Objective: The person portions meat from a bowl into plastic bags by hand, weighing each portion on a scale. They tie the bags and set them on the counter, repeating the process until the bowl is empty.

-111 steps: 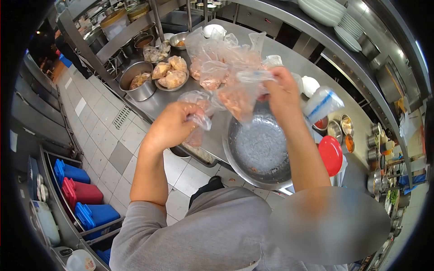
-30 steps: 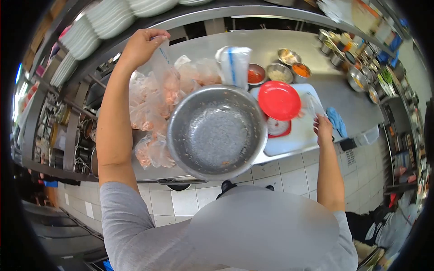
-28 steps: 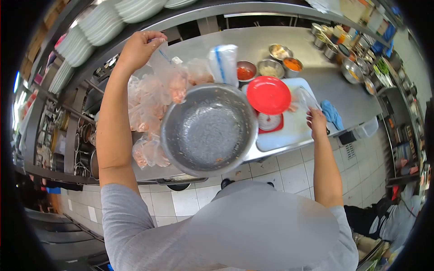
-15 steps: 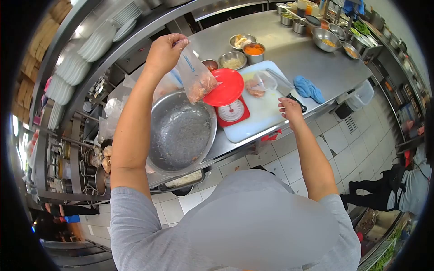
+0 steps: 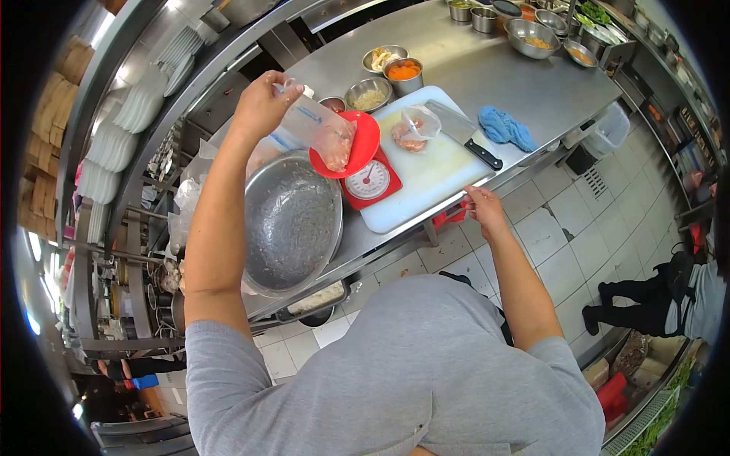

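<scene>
My left hand [image 5: 265, 102] pinches the top of a clear plastic bag [image 5: 304, 121]. Pinkish raw meat [image 5: 335, 146] fills the bag's lower end, which lies on the red pan [image 5: 366, 144] of a kitchen scale [image 5: 369, 182]. Below my left arm's reach stands a large metal bowl [image 5: 293, 220] with wet residue inside. My right hand [image 5: 484, 210] hovers by the counter's front edge, fingers loosely bent and apart, with nothing visible in them. Nearest to it are the white cutting board [image 5: 403, 205] and a black-handled knife [image 5: 484, 154].
On the board, a clear plastic cup [image 5: 420, 121] leans over more meat [image 5: 407, 140]. A blue cloth [image 5: 507, 128] lies to its right. Behind are a pot of orange pieces [image 5: 403, 74] and small bowls. Stacked plates [image 5: 141, 106] line the left shelf. Another person [image 5: 692, 296] stands at the far right.
The bag of meat has gone from hanging beside the scale's pan to resting on it. My right hand has come away from the knife handle, down toward the counter edge. The view has shifted.
</scene>
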Action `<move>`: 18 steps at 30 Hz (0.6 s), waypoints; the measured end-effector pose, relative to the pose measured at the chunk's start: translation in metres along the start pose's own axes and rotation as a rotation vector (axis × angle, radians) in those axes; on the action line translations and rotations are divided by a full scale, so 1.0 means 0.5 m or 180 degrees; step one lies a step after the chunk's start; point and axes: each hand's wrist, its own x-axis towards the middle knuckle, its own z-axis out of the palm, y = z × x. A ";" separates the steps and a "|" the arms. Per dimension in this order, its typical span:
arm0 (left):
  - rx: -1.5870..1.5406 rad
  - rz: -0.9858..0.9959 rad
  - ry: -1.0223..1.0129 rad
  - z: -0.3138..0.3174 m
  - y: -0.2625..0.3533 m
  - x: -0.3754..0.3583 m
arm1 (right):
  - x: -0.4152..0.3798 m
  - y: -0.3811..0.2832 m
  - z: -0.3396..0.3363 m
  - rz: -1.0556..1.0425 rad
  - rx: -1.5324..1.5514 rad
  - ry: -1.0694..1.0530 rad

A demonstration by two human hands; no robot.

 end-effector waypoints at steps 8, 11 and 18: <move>-0.0671 -0.0598 -0.0243 -0.008 -0.048 0.013 | -0.009 0.039 -0.001 0.0055 0.0018 0.0042; -0.0901 -0.0454 -0.0341 -0.011 -0.048 0.022 | -0.006 0.046 0.008 0.0013 -0.0107 0.0050; -0.0729 0.1569 0.0431 0.008 0.070 0.024 | -0.004 0.031 0.035 -0.0082 -0.0151 -0.0011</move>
